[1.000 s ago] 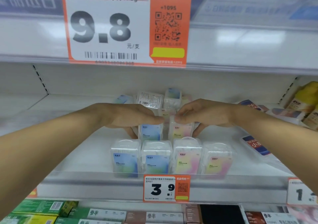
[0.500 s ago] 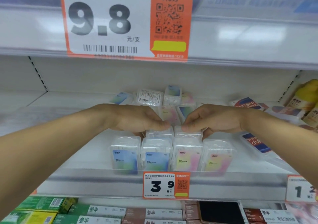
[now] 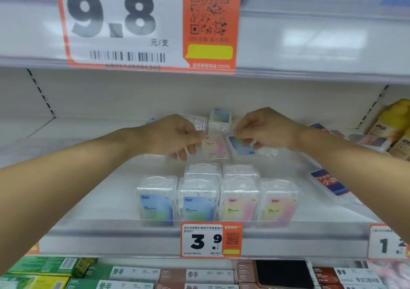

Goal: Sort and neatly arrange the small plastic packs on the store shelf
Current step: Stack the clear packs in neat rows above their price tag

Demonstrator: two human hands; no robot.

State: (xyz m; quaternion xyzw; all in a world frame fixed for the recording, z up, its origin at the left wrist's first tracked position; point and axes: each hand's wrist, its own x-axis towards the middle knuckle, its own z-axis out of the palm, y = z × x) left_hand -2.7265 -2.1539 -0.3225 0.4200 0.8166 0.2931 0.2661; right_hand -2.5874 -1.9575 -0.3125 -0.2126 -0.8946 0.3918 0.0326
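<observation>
Both my hands are reaching to the back of the white store shelf (image 3: 93, 200). My left hand (image 3: 170, 135) has its fingers curled down, fingertips touching the edge of a pink-and-yellow clear plastic pack (image 3: 216, 145) that lies flat; whether I actually grip it I cannot tell. My right hand (image 3: 266, 128) has narrowly curled fingers pinching the blue-labelled clear plastic pack (image 3: 240, 145) lying flat just beside the pink one, at its 3 o'clock. At 12 o'clock from these two, a blue-green pack (image 3: 219, 120) stands upright. Toward 6 o'clock, at the shelf's front edge, stand four upright packs in a row (image 3: 217, 202), two blue, two pink-yellow, with two more clear packs (image 3: 221, 171) right behind the middle ones. The orange 3.9 price tag (image 3: 210, 240) sits below.
</observation>
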